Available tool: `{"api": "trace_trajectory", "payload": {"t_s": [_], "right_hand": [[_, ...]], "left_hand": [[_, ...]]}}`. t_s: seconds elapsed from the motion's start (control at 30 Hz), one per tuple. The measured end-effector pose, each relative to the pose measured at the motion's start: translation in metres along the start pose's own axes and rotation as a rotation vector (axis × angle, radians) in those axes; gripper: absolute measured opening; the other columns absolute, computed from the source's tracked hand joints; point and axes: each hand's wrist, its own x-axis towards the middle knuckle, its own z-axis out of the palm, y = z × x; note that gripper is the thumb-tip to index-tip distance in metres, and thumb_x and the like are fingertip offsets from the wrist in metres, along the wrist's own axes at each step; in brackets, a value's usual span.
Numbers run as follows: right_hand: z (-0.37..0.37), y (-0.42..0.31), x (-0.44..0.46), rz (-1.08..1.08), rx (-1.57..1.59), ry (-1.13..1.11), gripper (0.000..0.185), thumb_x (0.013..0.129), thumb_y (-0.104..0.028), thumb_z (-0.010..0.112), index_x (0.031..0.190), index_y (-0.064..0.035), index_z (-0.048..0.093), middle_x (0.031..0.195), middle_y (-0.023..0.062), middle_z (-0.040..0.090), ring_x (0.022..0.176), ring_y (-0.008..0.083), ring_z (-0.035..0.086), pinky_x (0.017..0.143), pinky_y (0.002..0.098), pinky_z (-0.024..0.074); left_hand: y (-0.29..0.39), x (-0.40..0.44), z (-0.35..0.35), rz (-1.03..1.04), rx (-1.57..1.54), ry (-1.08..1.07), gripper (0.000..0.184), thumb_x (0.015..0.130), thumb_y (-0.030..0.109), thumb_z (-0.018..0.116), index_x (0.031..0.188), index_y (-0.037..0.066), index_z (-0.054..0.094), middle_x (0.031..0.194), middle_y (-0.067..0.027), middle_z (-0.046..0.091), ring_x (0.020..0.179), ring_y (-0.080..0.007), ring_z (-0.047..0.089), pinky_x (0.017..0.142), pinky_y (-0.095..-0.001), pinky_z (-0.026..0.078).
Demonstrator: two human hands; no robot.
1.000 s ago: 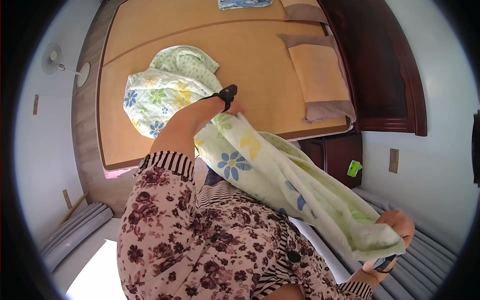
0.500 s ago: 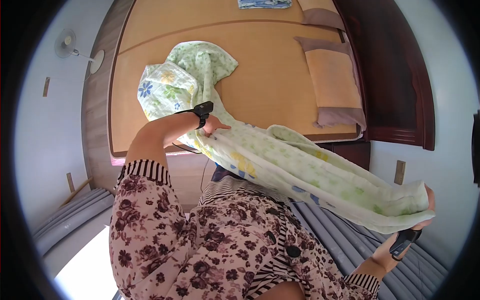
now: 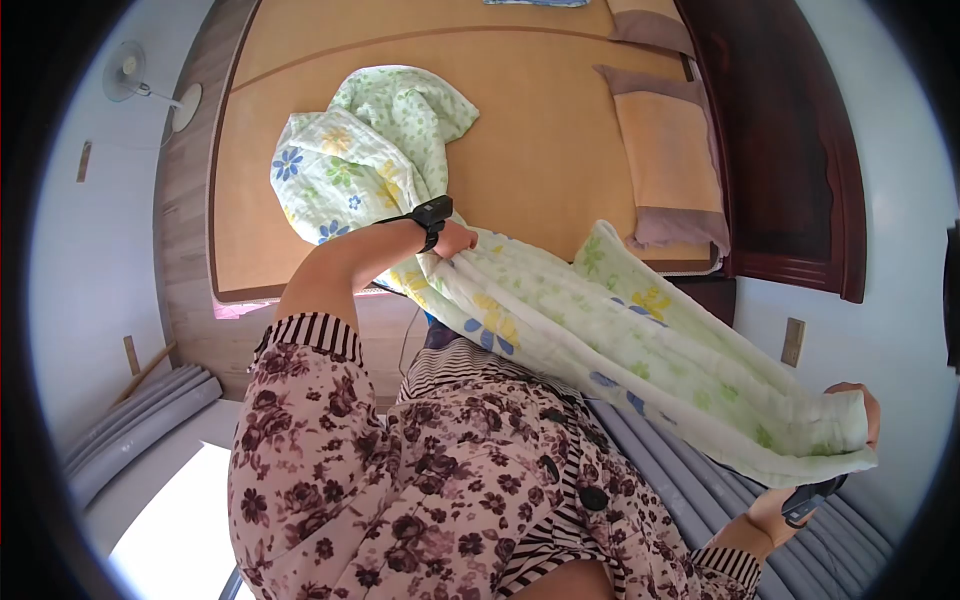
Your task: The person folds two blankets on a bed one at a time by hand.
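A pale green and white blanket (image 3: pixel 560 300) with blue, yellow and green flowers stretches from the bed toward the lower right. Its bunched far part lies folded over on the bed mat. My left hand (image 3: pixel 456 240) is closed on the blanket's middle near the bed's edge, with a black device strapped at the wrist. Out at the lower right, my right hand (image 3: pixel 872 408) grips the blanket's end; the cloth hides part of its fingers. Between the two hands the blanket hangs in long folds, and one corner sticks up near the pillow.
The bed (image 3: pixel 530 130) carries a tan mat, with a tan pillow (image 3: pixel 668 155) beside a dark wooden headboard (image 3: pixel 780 140). A folded cloth (image 3: pixel 535 2) lies at the far side. A white fan (image 3: pixel 185 105) stands left. Grey curtains (image 3: pixel 680 470) hang near my right arm.
My left hand has moved slightly right, and its outstretched finger has curled in on the blanket. A corner of the blanket has risen between my hands. My right hand keeps its hold.
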Motion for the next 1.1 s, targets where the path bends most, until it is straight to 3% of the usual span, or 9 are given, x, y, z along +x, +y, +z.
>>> {"api": "trace_trajectory", "payload": {"t_s": [0.2,0.33,0.6,0.77,0.87,1.0,1.03,1.07,1.1], "right_hand": [[0.018,0.003,-0.003,-0.03,-0.033,-0.007,0.064,0.072,-0.042,0.06,0.112,0.0048,0.044,0.101,0.0152,0.057,0.087,0.0244,0.058,0.072,0.0345,0.0482],[0.017,0.0,-0.008,-0.054,-0.104,0.062,0.061,0.074,-0.038,0.06,0.115,0.0046,0.043,0.104,0.0154,0.056,0.09,0.0254,0.058,0.074,0.0352,0.0482],[-0.034,-0.001,-0.004,0.013,-0.404,0.463,0.058,0.077,-0.03,0.059,0.121,0.0042,0.041,0.11,0.0158,0.055,0.095,0.0274,0.058,0.079,0.0366,0.0482],[-0.121,0.034,0.059,0.149,0.029,0.309,0.048,0.084,-0.02,0.055,0.123,0.0022,0.04,0.118,0.0125,0.051,0.104,0.0231,0.053,0.088,0.0353,0.0441],[-0.096,0.027,0.109,0.206,0.024,0.342,0.043,0.088,-0.017,0.051,0.124,0.0017,0.039,0.12,0.011,0.051,0.107,0.0185,0.052,0.089,0.0311,0.0431],[-0.113,0.035,0.141,0.28,-0.142,0.429,0.039,0.088,-0.021,0.054,0.118,0.0031,0.046,0.112,0.0092,0.056,0.099,0.0158,0.056,0.085,0.0295,0.0449],[-0.111,0.035,0.152,0.255,-0.167,0.448,0.037,0.088,-0.022,0.054,0.115,0.0034,0.048,0.111,0.0089,0.057,0.097,0.0155,0.056,0.084,0.0294,0.0452],[-0.108,0.036,0.166,0.196,-0.162,0.516,0.037,0.088,-0.023,0.054,0.114,0.0034,0.049,0.111,0.0087,0.057,0.097,0.0153,0.056,0.084,0.0286,0.0447],[-0.103,0.041,0.183,0.144,-0.153,0.573,0.037,0.087,-0.023,0.055,0.113,0.0035,0.05,0.111,0.0086,0.057,0.097,0.0152,0.056,0.084,0.0279,0.0443]], "left_hand": [[-0.005,0.017,0.046,0.124,-0.283,-0.075,0.041,0.072,0.014,0.056,0.111,0.003,0.051,0.1,-0.0139,0.06,0.088,-0.0283,0.059,0.075,-0.0362,0.046],[0.05,0.004,0.014,0.163,0.021,-0.657,0.036,0.07,0.011,0.058,0.104,0.002,0.053,0.105,-0.0165,0.056,0.085,-0.0308,0.06,0.071,-0.0418,0.047],[0.008,-0.035,-0.007,-0.194,0.0,0.09,0.05,0.063,0.023,0.062,0.111,0.012,0.056,0.112,-0.0186,0.049,0.088,-0.0344,0.058,0.075,-0.0404,0.048],[0.0,-0.092,-0.087,-0.46,-0.078,0.286,0.071,0.052,0.038,0.075,0.115,0.01,0.055,0.121,-0.0235,0.045,0.101,-0.0358,0.052,0.085,-0.0385,0.044],[-0.064,-0.115,-0.101,-0.29,0.077,0.464,0.071,0.051,0.037,0.076,0.106,-0.002,0.056,0.113,-0.025,0.05,0.1,-0.0374,0.052,0.087,-0.04,0.041],[-0.128,-0.195,-0.246,-0.753,-0.066,0.755,0.035,0.064,0.017,0.07,0.092,-0.002,0.059,0.09,-0.0187,0.06,0.082,-0.0321,0.057,0.07,-0.0385,0.045],[-0.152,-0.232,-0.281,-0.692,0.183,1.051,0.036,0.068,0.021,0.067,0.095,-0.002,0.058,0.089,-0.0185,0.062,0.078,-0.0315,0.058,0.067,-0.0389,0.045],[-0.117,-0.263,-0.343,-0.991,0.35,0.887,0.037,0.072,0.026,0.064,0.098,-0.001,0.058,0.09,-0.0184,0.061,0.078,-0.0319,0.059,0.068,-0.0396,0.046],[-0.122,-0.307,-0.372,-0.961,0.208,1.108,0.037,0.073,0.03,0.061,0.1,0.003,0.058,0.091,-0.0189,0.061,0.082,-0.0336,0.059,0.07,-0.0401,0.046]]}}
